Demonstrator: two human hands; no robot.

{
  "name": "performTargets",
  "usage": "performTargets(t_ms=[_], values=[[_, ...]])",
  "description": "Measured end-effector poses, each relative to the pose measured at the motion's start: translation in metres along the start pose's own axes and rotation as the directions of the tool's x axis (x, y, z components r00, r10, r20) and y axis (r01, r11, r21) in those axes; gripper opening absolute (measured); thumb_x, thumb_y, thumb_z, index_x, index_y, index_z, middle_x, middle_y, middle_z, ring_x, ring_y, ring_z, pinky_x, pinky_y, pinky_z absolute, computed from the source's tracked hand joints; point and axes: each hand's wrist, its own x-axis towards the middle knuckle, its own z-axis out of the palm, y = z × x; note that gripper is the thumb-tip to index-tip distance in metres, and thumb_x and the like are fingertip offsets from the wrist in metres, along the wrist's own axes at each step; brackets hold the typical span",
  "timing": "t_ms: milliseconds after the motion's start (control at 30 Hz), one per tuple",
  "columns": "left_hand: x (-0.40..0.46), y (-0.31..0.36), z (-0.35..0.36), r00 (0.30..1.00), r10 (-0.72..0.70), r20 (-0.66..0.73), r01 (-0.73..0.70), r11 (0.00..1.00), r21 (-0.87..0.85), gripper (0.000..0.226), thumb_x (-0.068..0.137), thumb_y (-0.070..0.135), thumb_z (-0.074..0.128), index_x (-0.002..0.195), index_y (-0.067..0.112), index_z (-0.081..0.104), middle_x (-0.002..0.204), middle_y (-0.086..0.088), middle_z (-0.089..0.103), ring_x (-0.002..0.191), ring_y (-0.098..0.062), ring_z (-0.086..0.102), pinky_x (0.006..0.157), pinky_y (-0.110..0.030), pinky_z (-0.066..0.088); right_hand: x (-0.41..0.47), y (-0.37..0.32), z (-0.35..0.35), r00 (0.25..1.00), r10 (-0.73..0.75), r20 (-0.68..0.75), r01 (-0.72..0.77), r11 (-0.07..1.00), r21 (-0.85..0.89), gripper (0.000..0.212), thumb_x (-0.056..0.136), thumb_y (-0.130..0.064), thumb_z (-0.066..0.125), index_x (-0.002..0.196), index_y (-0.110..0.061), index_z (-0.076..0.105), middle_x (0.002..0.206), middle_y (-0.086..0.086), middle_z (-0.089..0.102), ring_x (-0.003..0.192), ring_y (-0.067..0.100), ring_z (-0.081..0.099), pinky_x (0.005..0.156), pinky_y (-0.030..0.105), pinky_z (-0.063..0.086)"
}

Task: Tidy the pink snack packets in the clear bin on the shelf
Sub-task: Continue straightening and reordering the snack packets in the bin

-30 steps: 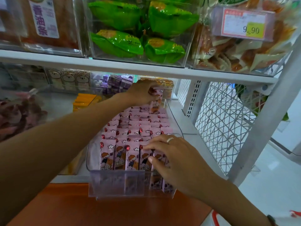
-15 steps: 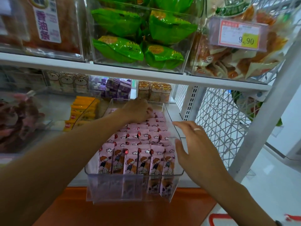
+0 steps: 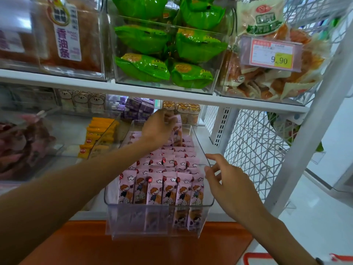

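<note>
At bin's rear, left hand (image 3: pixel 158 127) grips pink packet (image 3: pixel 177 131)

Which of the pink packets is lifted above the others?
The pink packet at the back of the clear bin, gripped by the left hand; the others stand in rows.

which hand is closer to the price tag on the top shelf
Left. The left hand is deep in the clear bin, gripping a pink packet, below and left of the price tag. The right hand hovers lower, by the bin's front right rim.
</note>
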Motion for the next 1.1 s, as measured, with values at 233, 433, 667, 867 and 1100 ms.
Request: performTargets(t_ms=[233,433,667,867,1100], values=[[-0.081,0.037,-0.046,0.966,-0.124,-0.226,0.003,0.882,-0.472,0.020,0.094,0.035,0.053,0.101,0.018,0.060,0.090,0.006,0.068,0.087,-0.009,0.065,0.075,-0.023,0.053,0.003,-0.024,-0.004,0.969,-0.062,-0.241,0.110,0.975,0.193,0.047,0.087,-0.051,0.046,0.130,-0.031,0.047,0.111,-0.012,0.053,0.092,-0.005,0.046,0.074,0.012,0.035],[-0.127,0.048,-0.069,0.994,-0.049,-0.093,-0.025,0.751,-0.659,0.017,0.084,0.036,0.055,0.093,0.024,0.064,0.087,0.012,0.071,0.085,-0.003,0.068,0.070,-0.014,0.054,-0.002,-0.060,0.010,0.990,-0.141,-0.014,0.135,0.907,0.400,0.052,0.085,-0.061,0.040,0.134,-0.048,0.032,0.127,-0.020,0.041,0.106,-0.020,0.037,0.089,0.003,0.032],[-0.131,0.025,-0.077,0.996,-0.035,0.080,0.075,0.824,-0.561,0.026,0.088,0.026,0.061,0.109,0.040,0.057,0.106,0.020,0.063,0.096,0.009,0.061,0.070,-0.009,0.051,0.012,-0.062,0.019,0.959,0.154,0.239,-0.285,0.543,0.790,0.044,0.083,-0.041,0.063,0.122,-0.020,0.058,0.105,-0.002,0.071,0.099,0.014,0.067,0.096,0.034,0.050],[-0.141,0.024,-0.070,0.990,0.045,0.132,0.007,0.929,-0.370,0.041,0.073,0.036,0.075,0.106,0.045,0.052,0.101,0.031,0.056,0.089,0.006,0.060,0.069,-0.012,0.051,0.013,-0.061,0.026,0.931,0.198,0.307,-0.364,0.450,0.815,0.047,0.070,-0.045,0.068,0.111,-0.021,0.066,0.097,-0.002,0.074,0.093,0.013,0.070,0.097,0.040,0.049],[-0.139,0.020,-0.066,0.990,0.087,0.107,-0.049,0.947,-0.318,0.042,0.082,0.045,0.062,0.123,0.046,0.051,0.106,0.032,0.058,0.095,0.010,0.059,0.077,-0.016,0.054,0.014,-0.060,0.025,0.946,0.116,0.303,-0.325,0.336,0.884,0.032,0.086,-0.035,0.056,0.111,-0.017,0.063,0.085,-0.007,0.070,0.096,0.012,0.066,0.090,0.037,0.046]])
